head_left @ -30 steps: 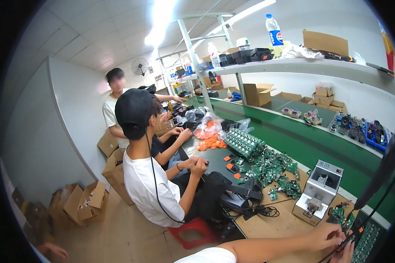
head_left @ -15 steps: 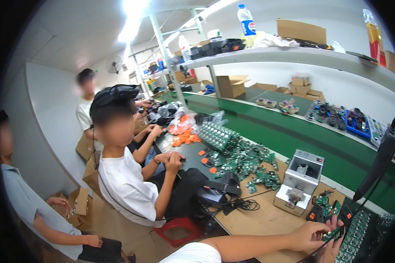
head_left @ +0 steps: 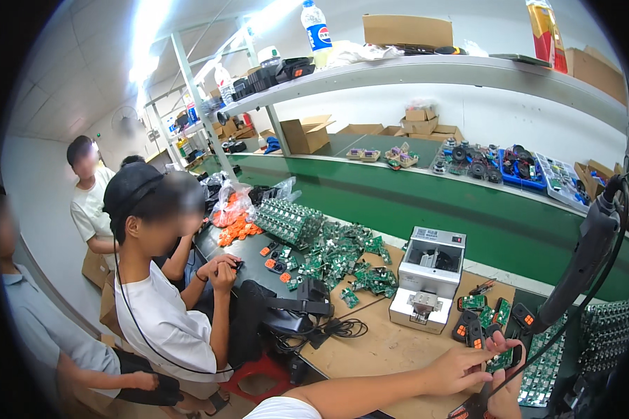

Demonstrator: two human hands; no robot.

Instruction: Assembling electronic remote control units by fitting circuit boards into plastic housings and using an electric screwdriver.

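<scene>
In my right hand [head_left: 508,398], low on the right, is a small green circuit board [head_left: 499,362] with a dark part along its right side. The fingers and thumb close round it. My left hand [head_left: 458,370] reaches in from the lower edge and pinches the board's left side; the exact fingertip contact is partly hidden. Just beyond my hands lie black remote controls [head_left: 474,334] with orange buttons and a few loose green boards [head_left: 472,302]. A panel of joined green boards [head_left: 540,373] lies right of my right hand.
A silver bench machine [head_left: 426,279] stands on the brown board [head_left: 363,353]. Left of it is a heap of circuit boards [head_left: 335,255], with black cables [head_left: 339,328] nearer. A thick black arm [head_left: 580,258] hangs at right. A co-worker in white [head_left: 164,314] sits at left.
My view has turned right, so the bench and people sit further left in the picture. Both my hands stay at the circuit board. The seated co-worker's head has turned toward the bench.
</scene>
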